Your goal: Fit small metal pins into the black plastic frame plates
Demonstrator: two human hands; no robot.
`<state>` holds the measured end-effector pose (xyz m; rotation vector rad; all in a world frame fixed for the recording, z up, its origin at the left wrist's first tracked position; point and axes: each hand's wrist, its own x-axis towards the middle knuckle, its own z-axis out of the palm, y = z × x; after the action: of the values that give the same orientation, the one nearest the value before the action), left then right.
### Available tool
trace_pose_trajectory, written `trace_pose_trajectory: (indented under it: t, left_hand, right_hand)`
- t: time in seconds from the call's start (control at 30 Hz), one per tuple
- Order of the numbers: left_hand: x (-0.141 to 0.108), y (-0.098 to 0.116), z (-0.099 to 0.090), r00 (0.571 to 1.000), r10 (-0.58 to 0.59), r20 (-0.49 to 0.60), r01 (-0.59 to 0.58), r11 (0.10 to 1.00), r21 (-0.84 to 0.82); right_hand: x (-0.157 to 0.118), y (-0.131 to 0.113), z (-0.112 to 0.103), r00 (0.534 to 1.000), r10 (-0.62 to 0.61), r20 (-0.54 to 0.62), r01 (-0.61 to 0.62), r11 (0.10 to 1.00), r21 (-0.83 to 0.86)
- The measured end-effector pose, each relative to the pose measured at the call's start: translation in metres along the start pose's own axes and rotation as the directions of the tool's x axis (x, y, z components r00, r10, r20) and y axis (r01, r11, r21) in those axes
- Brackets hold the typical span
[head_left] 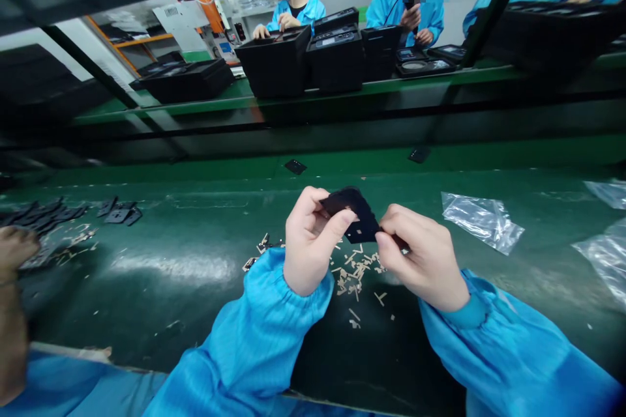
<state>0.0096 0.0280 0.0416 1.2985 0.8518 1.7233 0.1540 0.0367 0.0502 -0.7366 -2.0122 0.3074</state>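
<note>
Between my hands is a thin black sheet piece (360,221) with small cut-out holes, raised above the green bench (205,313) and tilted. My left hand (310,238) grips its left side, thumb on the near face and fingers behind. At its right corner my right hand (423,251) pinches with thumb and forefinger; whether it also holds a small scrap there I cannot tell. Below lie many small beige scraps (359,270) in a loose scatter. A few dark bits (264,244) lie beside my left wrist.
Black pieces (122,212) and a larger pile (39,215) lie left, near another person's hand (17,247). Two flat black pieces (295,166) rest farther back. Clear plastic bags (482,221) lie right. Black boxes (276,62) line the raised shelf, with co-workers in blue behind.
</note>
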Motion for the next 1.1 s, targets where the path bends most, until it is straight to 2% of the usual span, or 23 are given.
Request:
trace_pose_trajectory:
  t: [0.1, 0.17, 0.2, 0.23, 0.27, 0.3, 0.37, 0.47, 0.6, 0.7, 0.8, 0.87, 1.0, 1.1]
  left_hand:
    - [0.008, -0.013, -0.005, 0.990, -0.138, 0.024, 0.137, 0.989, 0.056]
    - [0.018, -0.026, -0.014, 0.972, -0.222, 0.073, 0.202, 0.955, 0.218]
    - [0.025, -0.034, -0.021, 0.963, -0.254, 0.089, 0.207, 0.911, 0.357]
    - [0.033, -0.043, -0.027, 0.958, -0.271, 0.095, 0.183, 0.831, 0.526]
    - [0.043, -0.051, -0.033, 0.958, -0.268, 0.099, 0.125, 0.705, 0.698]
    - [0.053, -0.060, -0.039, 0.961, -0.259, 0.094, 0.094, 0.628, 0.773]
    - [0.075, -0.078, -0.045, 0.966, -0.242, 0.086, 0.055, 0.522, 0.851]
    - [0.103, -0.103, -0.041, 0.963, -0.258, 0.072, 0.027, 0.359, 0.933]
    - [0.126, -0.132, -0.018, 0.927, -0.366, 0.078, -0.005, 0.198, 0.980]
    - [0.139, -0.145, 0.001, 0.884, -0.456, 0.105, -0.039, 0.152, 0.988]
    - [0.151, -0.145, 0.007, 0.824, -0.541, 0.167, -0.094, 0.160, 0.983]
    - [0.155, -0.135, -0.003, 0.781, -0.588, 0.211, -0.132, 0.175, 0.976]
    - [0.141, -0.101, -0.046, 0.691, -0.659, 0.298, -0.199, 0.222, 0.954]
    - [0.105, -0.075, -0.074, 0.665, -0.657, 0.356, -0.232, 0.271, 0.934]
  right_hand:
    - [0.001, 0.015, 0.006, 0.994, 0.099, 0.049, -0.097, 0.995, -0.035]
    - [0.002, 0.027, 0.009, 0.959, 0.237, 0.158, -0.226, 0.971, -0.082]
    - [0.002, 0.034, 0.010, 0.925, 0.314, 0.213, -0.292, 0.948, -0.130]
    - [0.003, 0.039, 0.010, 0.887, 0.387, 0.250, -0.348, 0.919, -0.187]
    - [0.004, 0.043, 0.009, 0.854, 0.445, 0.270, -0.391, 0.890, -0.233]
    - [0.005, 0.045, 0.007, 0.831, 0.482, 0.278, -0.417, 0.870, -0.263]
    - [0.007, 0.046, 0.003, 0.821, 0.502, 0.271, -0.434, 0.858, -0.274]
    - [0.008, 0.042, -0.003, 0.843, 0.468, 0.266, -0.407, 0.877, -0.256]
    - [0.006, 0.040, -0.007, 0.856, 0.433, 0.282, -0.362, 0.892, -0.269]
    - [0.005, 0.042, -0.009, 0.866, 0.413, 0.281, -0.338, 0.899, -0.278]
    - [0.005, 0.041, -0.012, 0.871, 0.406, 0.277, -0.327, 0.900, -0.289]
    - [0.005, 0.040, -0.012, 0.873, 0.403, 0.276, -0.321, 0.899, -0.298]
    - [0.006, 0.042, -0.005, 0.857, 0.410, 0.312, -0.308, 0.893, -0.329]
    - [0.004, 0.050, 0.009, 0.776, 0.433, 0.458, -0.257, 0.881, -0.398]
